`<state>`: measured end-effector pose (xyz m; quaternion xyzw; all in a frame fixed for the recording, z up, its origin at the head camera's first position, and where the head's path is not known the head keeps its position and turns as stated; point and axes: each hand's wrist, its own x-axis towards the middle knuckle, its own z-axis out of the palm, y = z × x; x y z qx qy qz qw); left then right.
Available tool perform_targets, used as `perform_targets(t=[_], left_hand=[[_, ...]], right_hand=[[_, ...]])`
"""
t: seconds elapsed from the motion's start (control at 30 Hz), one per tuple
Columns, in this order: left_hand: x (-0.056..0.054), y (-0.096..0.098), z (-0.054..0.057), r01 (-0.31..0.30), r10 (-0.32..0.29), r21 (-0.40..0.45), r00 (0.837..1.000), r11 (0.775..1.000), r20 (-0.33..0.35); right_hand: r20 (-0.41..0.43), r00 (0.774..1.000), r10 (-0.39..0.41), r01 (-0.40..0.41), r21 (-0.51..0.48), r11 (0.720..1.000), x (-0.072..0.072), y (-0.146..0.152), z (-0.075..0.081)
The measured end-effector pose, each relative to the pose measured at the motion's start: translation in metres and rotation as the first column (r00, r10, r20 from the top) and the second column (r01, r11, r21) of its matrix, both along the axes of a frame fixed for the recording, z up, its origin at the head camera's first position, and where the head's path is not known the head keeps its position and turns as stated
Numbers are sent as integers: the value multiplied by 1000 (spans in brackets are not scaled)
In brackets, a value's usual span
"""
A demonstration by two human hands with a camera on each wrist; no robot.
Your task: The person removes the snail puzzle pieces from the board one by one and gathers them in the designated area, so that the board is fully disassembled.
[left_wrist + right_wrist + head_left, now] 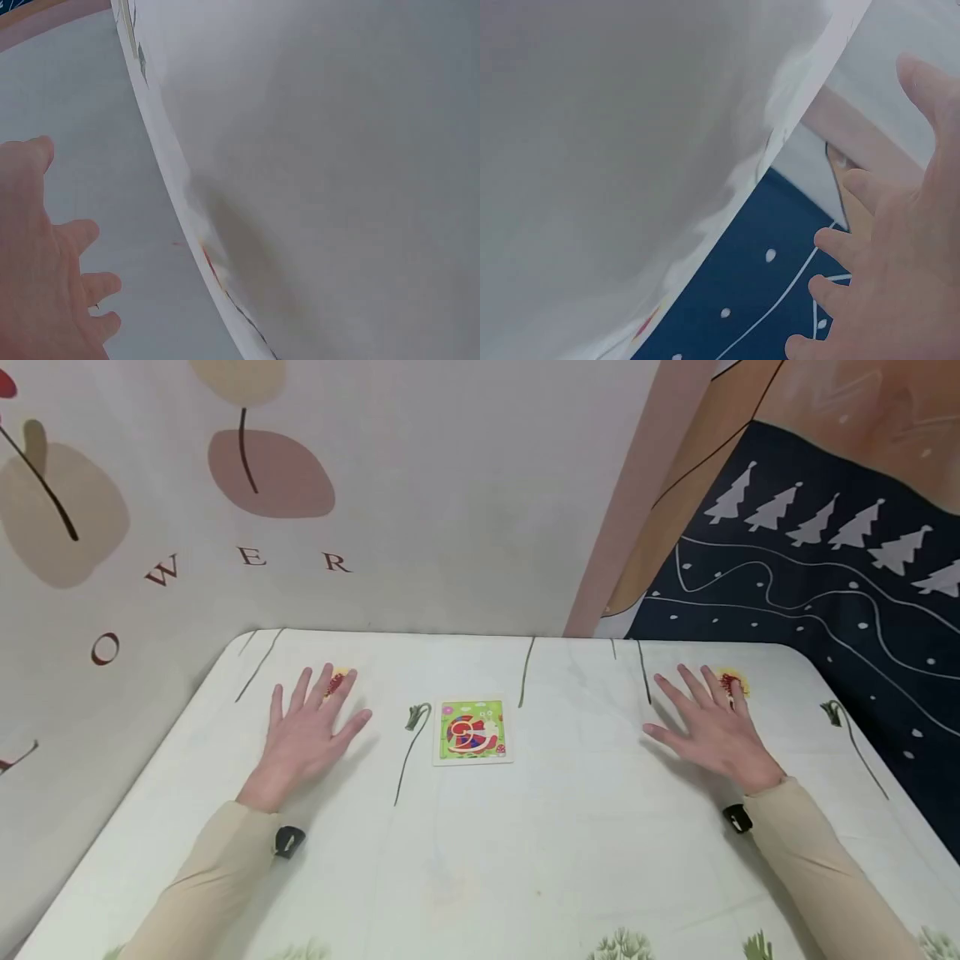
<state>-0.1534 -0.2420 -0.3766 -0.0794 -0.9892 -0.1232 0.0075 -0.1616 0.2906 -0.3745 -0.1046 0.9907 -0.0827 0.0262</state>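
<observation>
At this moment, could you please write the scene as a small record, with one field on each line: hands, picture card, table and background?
left hand: fingers spread, holding nothing
right hand: fingers spread, holding nothing
snail card: on the table, between the hands, nearer the left; touched by neither
table: white, with printed plants
sleeves: beige, on both arms
background: pale surface with letters and rounded shapes; dark blue surface with white trees at the right

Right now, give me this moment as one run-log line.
left hand: fingers spread, empty | right hand: fingers spread, empty | snail picture: on white table between hands, untouched
</observation>
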Motion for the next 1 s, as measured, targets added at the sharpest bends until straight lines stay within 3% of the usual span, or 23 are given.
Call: perform_targets(t=[0.73, 1.0], left_hand=[[-11, 50, -6, 106, -109, 74, 993, 992, 38], [-11, 70, -12, 161, -173, 141, 982, 977, 78]], right_hand=[[-100, 982, 161, -173, -128, 976, -26, -71, -5], [-73, 975, 209, -220, -212, 952, -33, -98, -8]])
